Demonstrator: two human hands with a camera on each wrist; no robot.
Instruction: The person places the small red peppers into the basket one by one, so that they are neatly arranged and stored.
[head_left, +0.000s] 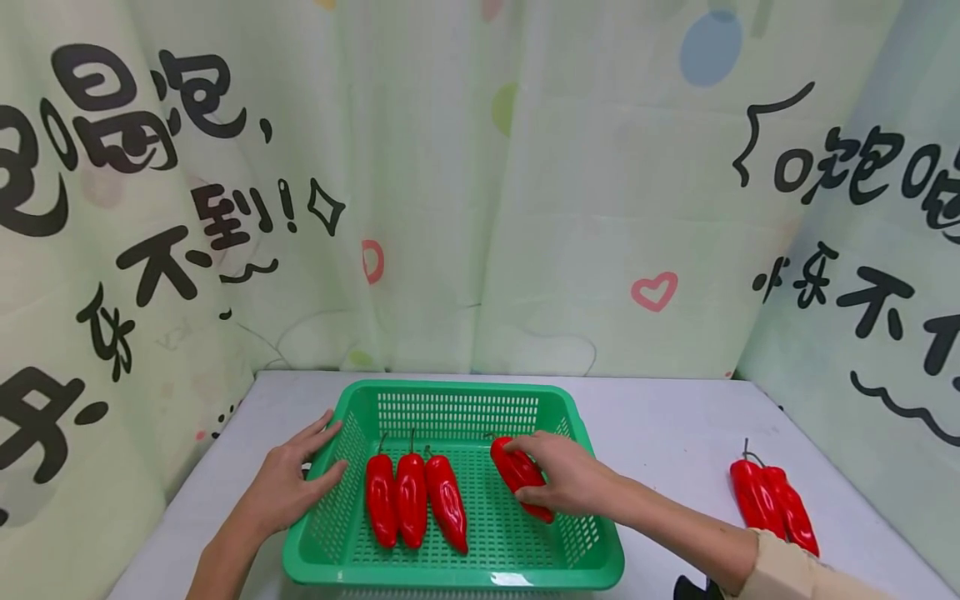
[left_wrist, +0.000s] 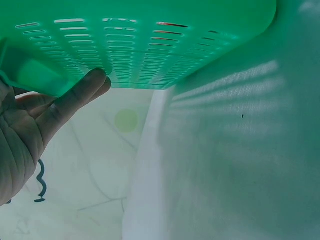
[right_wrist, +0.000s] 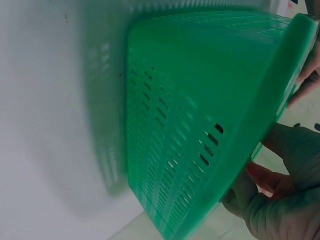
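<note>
A green plastic basket (head_left: 457, 577) with slotted walls stands on the table. My left hand (head_left: 296, 477) rests at its left rim, thumb and fingers spread and fairly straight; in the left wrist view, fingers (left_wrist: 75, 102) lie against the slotted outer wall. Inside the basket's right half, my right hand (head_left: 566, 475) holds a glossy red chili pepper (head_left: 517, 471) between thumb and fingers, the pepper slanting. Three more red peppers, left (head_left: 381, 502), middle (head_left: 411, 500) and right (head_left: 447, 504), lie side by side in the basket's left half, stems pointing away. In the right wrist view the basket wall hides most of the held pepper.
Two red peppers (head_left: 772, 504) lie together on the white table (head_left: 667, 433) at the right, partly behind the right sleeve (head_left: 787, 571). A small black object (head_left: 693, 590) shows at the bottom edge beside that sleeve. Printed curtains (head_left: 480, 208) hang behind and at both sides.
</note>
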